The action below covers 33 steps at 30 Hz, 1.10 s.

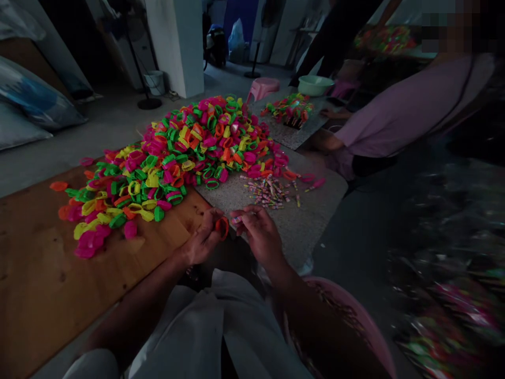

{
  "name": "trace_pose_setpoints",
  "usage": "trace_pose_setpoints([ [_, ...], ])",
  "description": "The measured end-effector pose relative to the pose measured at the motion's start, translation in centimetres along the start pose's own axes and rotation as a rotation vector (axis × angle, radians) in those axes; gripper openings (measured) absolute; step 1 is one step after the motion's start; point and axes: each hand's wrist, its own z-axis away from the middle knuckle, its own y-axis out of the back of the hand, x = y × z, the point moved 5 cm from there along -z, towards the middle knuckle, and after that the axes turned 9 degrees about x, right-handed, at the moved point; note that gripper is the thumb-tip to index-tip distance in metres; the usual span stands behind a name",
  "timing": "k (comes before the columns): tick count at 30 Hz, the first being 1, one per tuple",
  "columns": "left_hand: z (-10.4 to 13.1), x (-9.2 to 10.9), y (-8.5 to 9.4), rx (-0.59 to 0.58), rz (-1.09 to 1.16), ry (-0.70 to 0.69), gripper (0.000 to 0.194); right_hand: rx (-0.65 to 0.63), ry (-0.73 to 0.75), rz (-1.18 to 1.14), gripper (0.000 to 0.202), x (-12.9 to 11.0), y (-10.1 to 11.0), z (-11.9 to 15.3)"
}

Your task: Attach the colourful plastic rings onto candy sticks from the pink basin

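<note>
My left hand point(204, 238) is closed on an orange plastic ring-shaped piece point(222, 228), its round opening turned toward my right hand. Between the fingertips of my right hand point(260, 231) is a small wrapped candy roll point(236, 220) with a pink and white patterned wrapper. The two hands are close together in front of my lap, the candy just beside the orange piece. Beyond them rises a big heap of plastic ring-shaped pieces point(197, 138) in pink, green, yellow and orange. A small pile of similar candy rolls point(268, 190) lies on the grey tabletop point(315, 205).
A wooden board point(47, 263) lies to the left. At my right stands a pink tub point(374, 331) holding more candy rolls. Another person in a pink top point(406, 116) sits at the right, near a smaller colourful pile point(294, 108) and a green basin point(315, 84). Filled clear bags point(453, 316) lie lower right.
</note>
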Motion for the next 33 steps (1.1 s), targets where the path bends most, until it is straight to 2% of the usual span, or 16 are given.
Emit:
trace_pose_setpoints([
  [5, -0.1, 1.4, 0.0, -0.037, -0.111, -0.040, 0.024, -0.022, -0.069, -0.041, 0.035, 0.4, -0.5, -0.2],
  [8, -0.3, 1.5, 0.3, 0.031, -0.089, -0.024, 0.019, -0.029, -0.090, -0.057, 0.036, 0.5, -0.6, -0.3],
  [10, -0.4, 0.9, 0.4, 0.069, 0.000, 0.066, 0.021, -0.036, -0.103, -0.061, 0.036, 0.5, -0.7, -0.3],
  [14, -0.7, -0.5, -0.4, -0.038, 0.271, 0.303, 0.035, -0.063, -0.113, -0.064, 0.036, 0.6, -0.9, -0.1],
  [17, -1.0, -1.0, -0.3, -0.039, 0.313, 0.403, 0.033, -0.066, -0.092, -0.022, 0.035, 0.5, -1.2, 0.1],
  [23, -1.4, -0.9, 0.5, 0.048, 0.139, 0.435, 0.026, -0.028, 0.034, 0.143, 0.034, 0.4, -0.9, 0.3],
  [26, -1.3, -0.9, 0.8, 0.125, 0.130, 0.445, 0.034, -0.013, 0.049, 0.175, 0.034, 0.8, -0.5, 0.2],
  [29, -1.2, -1.0, 0.7, 0.126, 0.161, 0.434, 0.036, -0.019, 0.012, 0.174, 0.036, 1.3, -0.4, 0.2],
  [33, -1.3, -1.0, 0.9, 0.115, 0.164, 0.441, 0.025, -0.011, 0.013, 0.171, 0.037, 1.3, -0.4, 0.1],
])
